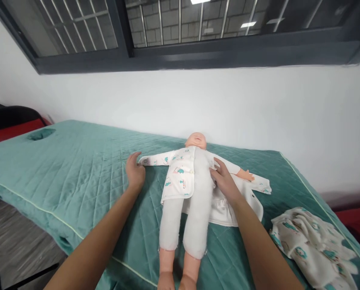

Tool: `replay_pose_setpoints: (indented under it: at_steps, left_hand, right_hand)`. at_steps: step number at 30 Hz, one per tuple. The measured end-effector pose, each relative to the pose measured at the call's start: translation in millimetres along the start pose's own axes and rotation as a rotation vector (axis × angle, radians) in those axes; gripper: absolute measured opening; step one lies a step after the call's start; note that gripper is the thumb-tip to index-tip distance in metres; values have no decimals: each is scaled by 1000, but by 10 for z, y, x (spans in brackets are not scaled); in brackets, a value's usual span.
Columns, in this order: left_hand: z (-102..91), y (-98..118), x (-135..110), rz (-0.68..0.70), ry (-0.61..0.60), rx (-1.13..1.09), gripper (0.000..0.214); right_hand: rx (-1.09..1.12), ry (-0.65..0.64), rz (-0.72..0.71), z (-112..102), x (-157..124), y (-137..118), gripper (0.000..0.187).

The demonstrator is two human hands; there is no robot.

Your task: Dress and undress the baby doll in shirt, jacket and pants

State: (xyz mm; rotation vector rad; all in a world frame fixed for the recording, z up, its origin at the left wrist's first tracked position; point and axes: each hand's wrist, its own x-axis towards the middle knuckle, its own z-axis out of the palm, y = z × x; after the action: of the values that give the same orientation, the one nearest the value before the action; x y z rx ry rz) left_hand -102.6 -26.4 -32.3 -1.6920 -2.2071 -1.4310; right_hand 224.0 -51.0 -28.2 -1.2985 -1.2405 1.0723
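A baby doll [195,189] lies on its back on a green quilted bed [86,169], head toward the wall. It wears a white printed jacket [178,177], closed over one side and spread open on the other. My left hand [134,171] lies by the end of the doll's left-side sleeve, fingers curled at the cuff. My right hand [224,179] rests flat at the doll's side, on the open flap of the jacket, fingers stretched toward the chest.
A crumpled printed garment [313,245] lies on the bed at the right. The bed has a face hole [41,134] at its left end. A white wall and a dark-framed window stand behind. Grey floor shows at the lower left.
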Motion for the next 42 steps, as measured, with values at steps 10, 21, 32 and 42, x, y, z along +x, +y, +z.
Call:
replay_pose_setpoints:
  at_steps: [10,21,32,42]
  left_hand:
    - [292,2032,-222,792,-529,-166,39]
    - [1093,3014,-439,1091,-1177,451,27]
    - [1032,2898,-151,938,-1154,197,25]
    - [1081,2753,-226,1050,-1050,220,23]
  right_hand:
    - [-97,54,-193,193,-99,-112,61]
    - [-174,-90,-412,44,-59,-39,48]
    - [-308,-431,-42,-849,-238,-537,44]
    - [-608,268,209,-1013,204,26,28]
